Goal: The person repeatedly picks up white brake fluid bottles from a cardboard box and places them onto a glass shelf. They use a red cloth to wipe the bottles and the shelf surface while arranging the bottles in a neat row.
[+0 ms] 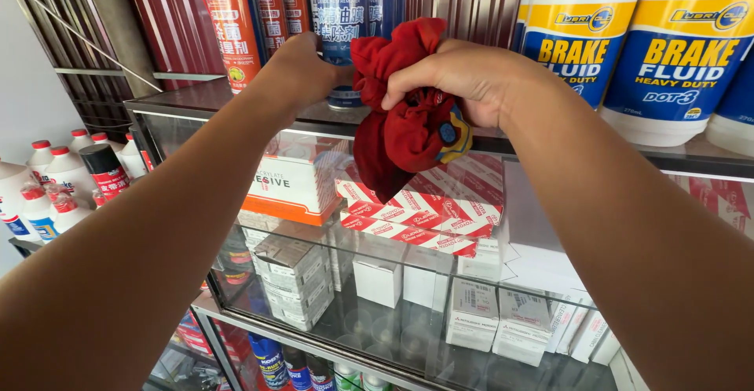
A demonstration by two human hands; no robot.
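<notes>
The right hand (459, 77) is bunching a red cloth (400, 116) at the centre of the view, its fingers curling tight over the top folds while the rest of the cloth is hanging down toward 6 o'clock in front of the glass. Just at 9 o'clock from it, the left hand (302, 65) is wrapping around the lower part of a blue spray can (342, 14), the fingers closing on the can from the near side; the can is standing upright on the glass cabinet top (196, 96). At 10 o'clock, orange spray cans (234, 26) are standing in a row beside the blue one. At 2 o'clock, white jugs with yellow and blue labels (628, 45) are sitting on the same top. Below, at 6 o'clock, red-and-white striped boxes (428, 210) and small white cartons (377, 277) are lying on the glass shelves inside the cabinet.
</notes>
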